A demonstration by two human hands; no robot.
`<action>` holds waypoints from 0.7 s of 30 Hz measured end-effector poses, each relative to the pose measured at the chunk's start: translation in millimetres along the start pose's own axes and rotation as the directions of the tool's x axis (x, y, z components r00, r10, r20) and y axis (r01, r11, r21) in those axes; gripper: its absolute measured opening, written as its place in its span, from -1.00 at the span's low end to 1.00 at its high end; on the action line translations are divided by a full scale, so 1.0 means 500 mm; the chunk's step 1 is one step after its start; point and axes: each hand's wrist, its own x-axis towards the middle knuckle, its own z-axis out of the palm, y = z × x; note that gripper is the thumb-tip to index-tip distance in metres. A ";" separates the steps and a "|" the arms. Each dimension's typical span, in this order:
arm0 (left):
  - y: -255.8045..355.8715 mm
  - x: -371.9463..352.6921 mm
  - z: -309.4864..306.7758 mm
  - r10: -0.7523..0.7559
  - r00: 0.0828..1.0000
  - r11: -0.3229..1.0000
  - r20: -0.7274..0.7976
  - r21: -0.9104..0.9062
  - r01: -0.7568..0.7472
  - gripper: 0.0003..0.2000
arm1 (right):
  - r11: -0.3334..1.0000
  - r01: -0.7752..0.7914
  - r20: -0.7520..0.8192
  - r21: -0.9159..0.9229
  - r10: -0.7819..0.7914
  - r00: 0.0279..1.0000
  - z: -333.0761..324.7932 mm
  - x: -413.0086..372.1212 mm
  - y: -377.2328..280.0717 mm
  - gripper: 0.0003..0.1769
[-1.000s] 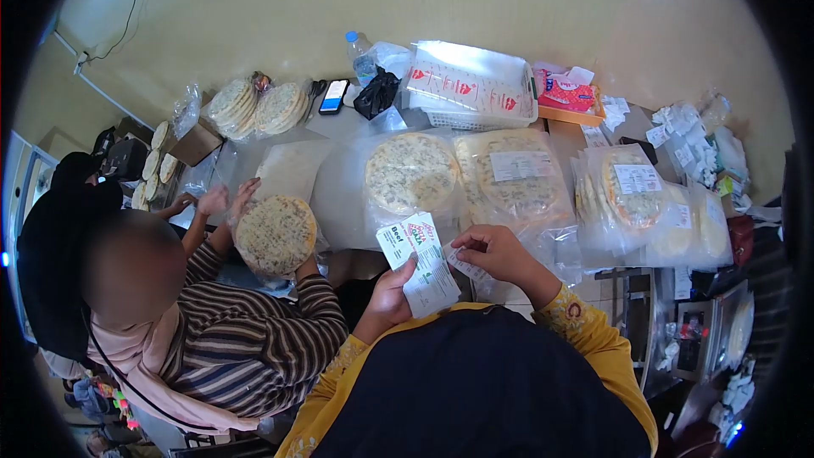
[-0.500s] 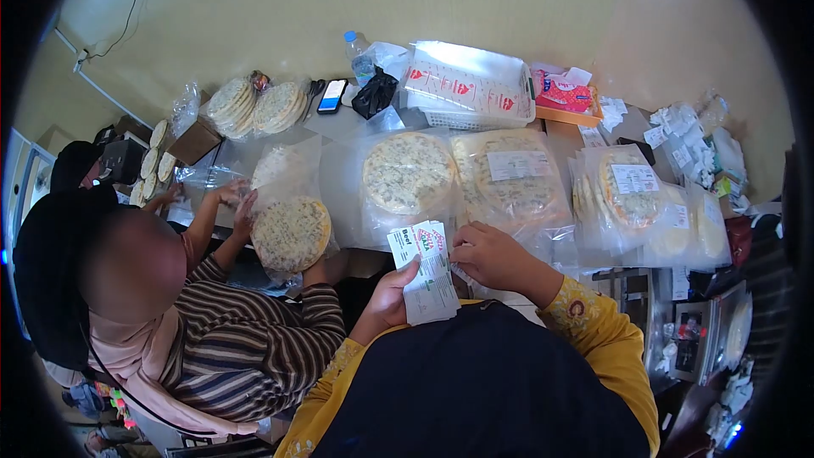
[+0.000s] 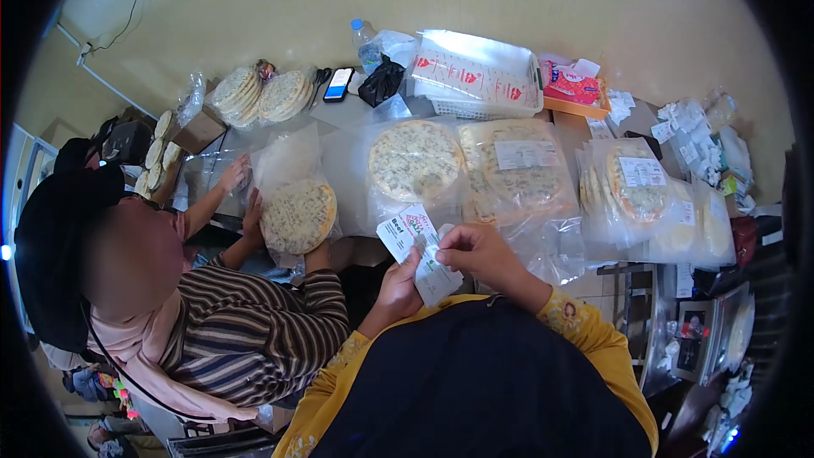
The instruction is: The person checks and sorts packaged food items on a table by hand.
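My left hand (image 3: 398, 290) holds a stack of printed labels (image 3: 434, 280), the top one reading "Beef". The fingers of my right hand (image 3: 475, 253) are pinched at the right edge of the stack; what they grip, if anything, is too small to make out. Beyond the labels lies a pizza in a clear bag (image 3: 415, 161) without a label. To its right is a pile of bagged pizzas (image 3: 517, 178) with a white label on top. More labelled bagged pizzas (image 3: 640, 191) stand farther right.
At the left, a co-worker in striped sleeves (image 3: 246, 331) handles a bagged pizza (image 3: 298, 216). Along the wall are stacked pizzas (image 3: 237, 97), a phone (image 3: 337, 85), a black bag (image 3: 381, 83), a bottle (image 3: 365, 44), a white basket (image 3: 487, 108) and a tissue pack (image 3: 571, 83).
My right hand has moved left and onto the labels. The stack is now tilted and slightly farther right. The view has shifted a little, and the co-worker's hand has moved on the bagged pizza.
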 end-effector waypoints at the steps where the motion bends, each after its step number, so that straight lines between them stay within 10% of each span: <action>1: -0.002 0.000 0.003 0.004 1.000 0.999 0.004 -0.037 -0.004 -0.44 | 0.991 -0.023 0.023 0.135 0.020 1.000 0.010 0.004 0.014 -0.87; 21: -0.045 0.005 -0.018 0.078 0.995 0.990 0.066 0.113 -0.085 -0.27 | 0.989 0.000 -0.064 -0.151 -0.010 0.998 0.048 0.008 0.056 -0.79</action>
